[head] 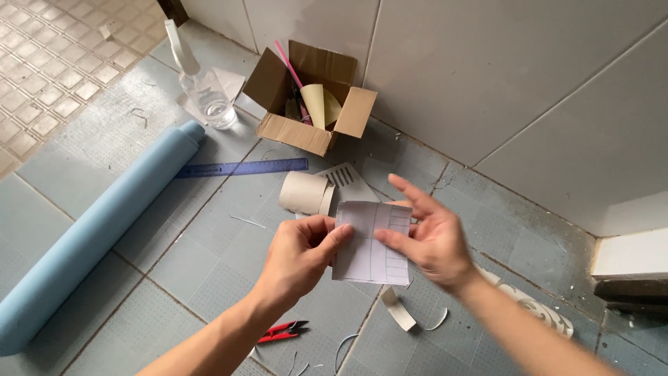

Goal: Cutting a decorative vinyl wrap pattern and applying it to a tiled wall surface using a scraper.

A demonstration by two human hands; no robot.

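Left hand [300,255]: fingers curled, thumb and forefinger pinching the left edge of a small white sheet [371,242] ruled with grid lines. Right hand [426,237]: mostly spread, upper fingers extended and slightly blurred, thumb and lower fingers touching the sheet's right edge; firm grip or light contact cannot be told. The sheet is held between both hands above the blue-grey tiled floor [209,271], roughly upright and facing the camera. Below the left wrist lie red snips [282,331]. Behind the sheet: a cardboard tube [305,193], a blue ruler [240,168], an open cardboard box [309,97]. A light blue roll [90,237] lies at far left.
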